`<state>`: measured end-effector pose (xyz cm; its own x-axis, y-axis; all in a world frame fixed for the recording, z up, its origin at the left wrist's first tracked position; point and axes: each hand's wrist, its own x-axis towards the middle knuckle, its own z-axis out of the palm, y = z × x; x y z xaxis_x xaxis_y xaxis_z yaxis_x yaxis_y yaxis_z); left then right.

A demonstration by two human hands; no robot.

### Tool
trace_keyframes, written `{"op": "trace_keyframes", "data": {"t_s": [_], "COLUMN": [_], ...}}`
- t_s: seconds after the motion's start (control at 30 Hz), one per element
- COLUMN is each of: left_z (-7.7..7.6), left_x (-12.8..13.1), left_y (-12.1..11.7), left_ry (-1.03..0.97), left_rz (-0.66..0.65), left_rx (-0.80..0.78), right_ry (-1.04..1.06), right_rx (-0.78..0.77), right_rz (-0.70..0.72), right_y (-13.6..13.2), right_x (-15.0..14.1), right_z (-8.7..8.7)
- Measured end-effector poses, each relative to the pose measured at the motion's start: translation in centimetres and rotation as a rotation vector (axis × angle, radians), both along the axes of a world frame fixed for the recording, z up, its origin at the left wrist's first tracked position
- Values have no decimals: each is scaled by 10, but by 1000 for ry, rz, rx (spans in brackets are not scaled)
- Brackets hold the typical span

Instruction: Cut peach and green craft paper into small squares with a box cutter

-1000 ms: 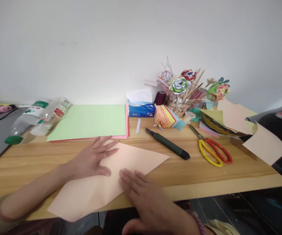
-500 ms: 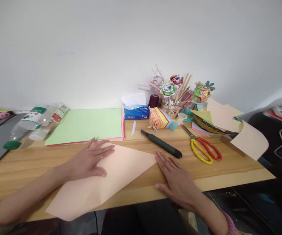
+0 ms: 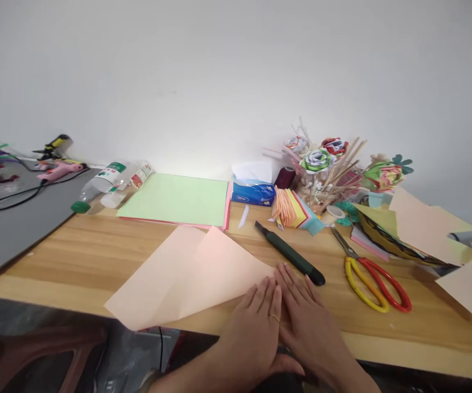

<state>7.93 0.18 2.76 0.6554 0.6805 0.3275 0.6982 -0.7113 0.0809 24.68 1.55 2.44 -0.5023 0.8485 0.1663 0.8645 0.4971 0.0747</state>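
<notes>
A sheet of pale peach paper (image 3: 215, 267) lies on the wooden table with a fold across it, its left part reaching the front edge. My left hand (image 3: 254, 325) rests flat with straight fingers over the lower edge of the paper near its right-hand point. Right beside it, my right hand (image 3: 310, 322) presses its flat fingertips on that same point. The two hands touch, and neither grips anything. Just beyond my right fingers lies a dark green utility knife (image 3: 289, 252). Scissors with yellow and red handles (image 3: 373, 281) lie farther right.
Behind the paper are a stack of coloured sheets (image 3: 178, 199), a blue tissue pack (image 3: 253, 194) and folded paper strips (image 3: 295, 210). Paper flowers (image 3: 318, 160) stand at the back. Plastic bottles (image 3: 111, 177) lie at the left, near a pink glue gun (image 3: 60, 170). Loose paper (image 3: 471, 284) overhangs the right.
My left hand has moved right, from the middle of the paper to beside my right hand. The view has turned left, showing more of the grey surface.
</notes>
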Motion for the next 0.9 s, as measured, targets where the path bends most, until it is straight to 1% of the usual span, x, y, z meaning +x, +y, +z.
{"op": "trace_keyframes", "data": {"t_s": [0.07,0.17,0.23,0.33,0.43,0.5,0.57,0.63,0.7,0.8,0.9], "left_z": [-11,-17,-16,-15,-14,-11,-7,-3,-3,-13,-30], "left_x": [-2,-23,-38,-60,-81,-94,-106,-119,-134,-169,-212], "left_y": [0,-7,-16,-31,-44,-51,-58,-65,-72,-85,-106], "left_ry": [-3,18,64,129,134,113,112,138,165,214,282], "left_rz": [43,79,101,177,258,287,282,279,329,435,454], "left_rx": [25,132,198,273,345,387,395,362,331,338,379], "right_ry": [8,28,26,11,1,-2,-2,-3,-7,-14,-19], "right_rx": [11,50,88,149,181,190,199,213,227,243,262], "right_rz": [12,28,34,39,42,44,48,55,58,58,62], "right_y": [1,2,2,4,5,5,6,6,6,7,8], "right_x": [1,1,1,0,-2,-2,-2,-2,-2,-1,0], "right_z": [-1,-1,-1,-1,0,0,1,1,0,-3,-6]}}
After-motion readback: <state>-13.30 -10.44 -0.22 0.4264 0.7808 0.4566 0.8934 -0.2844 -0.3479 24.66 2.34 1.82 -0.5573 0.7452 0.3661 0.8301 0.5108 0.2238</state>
